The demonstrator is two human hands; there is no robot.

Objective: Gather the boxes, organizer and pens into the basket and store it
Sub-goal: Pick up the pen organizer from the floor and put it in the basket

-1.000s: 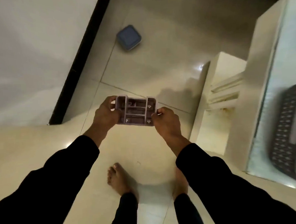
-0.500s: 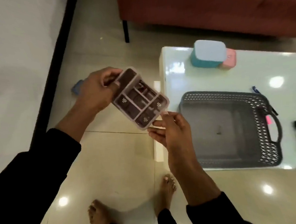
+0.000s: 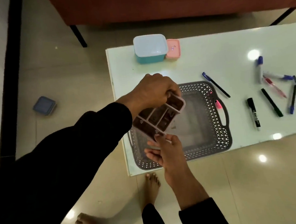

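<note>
A pale compartmented organizer [image 3: 159, 119] is tilted over the left part of the grey perforated basket [image 3: 214, 139] on the white table. My left hand [image 3: 153, 91] grips its far end from above. My right hand [image 3: 163, 149] touches its near corner with the fingertips, the other fingers spread. A teal box with a white lid [image 3: 150, 48] and a small pink box [image 3: 173, 48] stand at the table's far left. Several pens and markers [image 3: 271, 102] lie to the right of the basket, and a blue pen [image 3: 216, 87] rests just behind it.
A small blue box [image 3: 44, 105] lies on the tiled floor to the left of the table [image 3: 210, 59]. A red sofa [image 3: 171, 3] on black legs stands behind the table. My bare feet [image 3: 152, 186] are on the floor at the table's near edge.
I have turned from the floor toward the table. Both hands carried the organizer to the right, from beside the table to above the basket's left part.
</note>
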